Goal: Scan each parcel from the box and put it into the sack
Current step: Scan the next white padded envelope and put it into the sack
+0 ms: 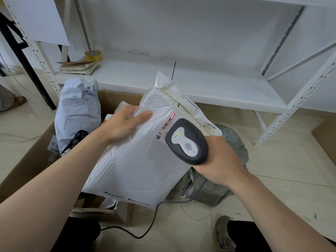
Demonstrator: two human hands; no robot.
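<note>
One box [27, 170] sits at the left of the frame. I can count at least two parcels in it: a grey parcel [78, 113] and a black parcel [76, 140]. More may hide under them; I cannot tell. I think these wait for their turn.

Next comes the left hand [125, 124]. It pinches the edge of one white parcel [134, 160], thumb on the front and fingers behind. This parcel is held up in the middle of the frame, above the box's edge.

One scanner [187, 140] is just right of the middle. Its red light falls on the barcode [168, 122], so I think the scan is going on right now. The right hand [221, 160] is wrapped round the handle. One cable [145, 231] runs from it across the floor [291, 170].

One grey-green sack [234, 142] lies at the right, behind the white parcel. I cannot see inside it, so I cannot tell how many parcels are in. After the scan, the white parcel must go in there, then the rest.
</note>
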